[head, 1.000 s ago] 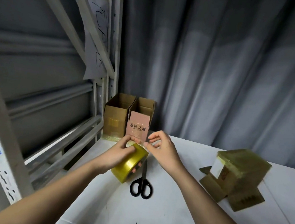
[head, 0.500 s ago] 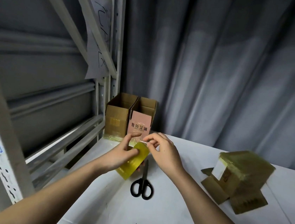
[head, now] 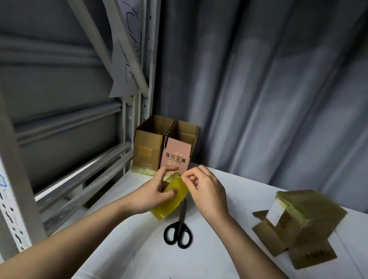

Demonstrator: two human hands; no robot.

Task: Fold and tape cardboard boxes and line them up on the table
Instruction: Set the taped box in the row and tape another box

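The tape roll [head: 173,197] is glossy, translucent yellow plastic. At twelve o'clock two boxes [head: 165,145] are matt brown cardboard. The tabletop [head: 221,269] looks smooth, matt white. Scissors [head: 178,227] have glossy black plastic handles. At ten o'clock, shelving [head: 2,176] is painted metal; the curtain [head: 288,82] is soft grey cloth.

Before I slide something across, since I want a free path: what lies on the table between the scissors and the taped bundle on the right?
In the head view, nothing: bare white table separates the scissors from the taped bundle.

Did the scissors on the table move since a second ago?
No. The scissors lie in the same spot on the table, blades pointing at the pink box. Only the hands and tape roll above them shifted slightly.
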